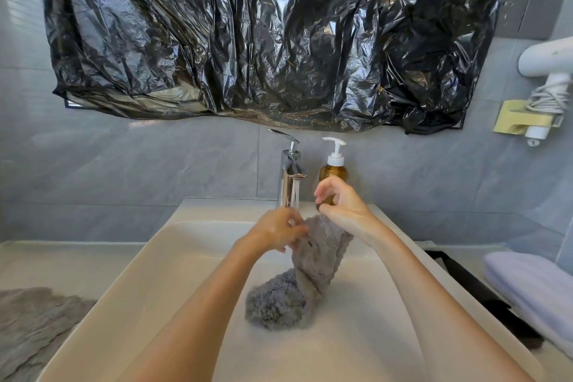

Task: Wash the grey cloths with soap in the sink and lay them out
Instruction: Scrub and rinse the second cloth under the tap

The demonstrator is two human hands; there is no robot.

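In the head view, the left hand (279, 231) and the right hand (338, 205) each kept a closed grip on the top edge of one grey cloth (297, 282), pinching it with curled fingers. The cloth hung down below the grip, and its lower end lay bunched on the bottom of the sink (148, 257). The tap (290, 177) stood just behind the left grip and the soap bottle (333, 170) just behind the right one.

I judge that the washing step was in hand, the cloth being worked under the tap. I could not tell if soap was already on it. If not, the next move would call for freeing the right hand to press the pump while the left holds the cloth.

By count there were two grey cloths: the one in the grip, and a second cloth (34, 319) lying on the bench (62, 260), well apart to the left of the grip. There was one tap, one soap bottle, and one folded pale towel (533, 282) to the right.
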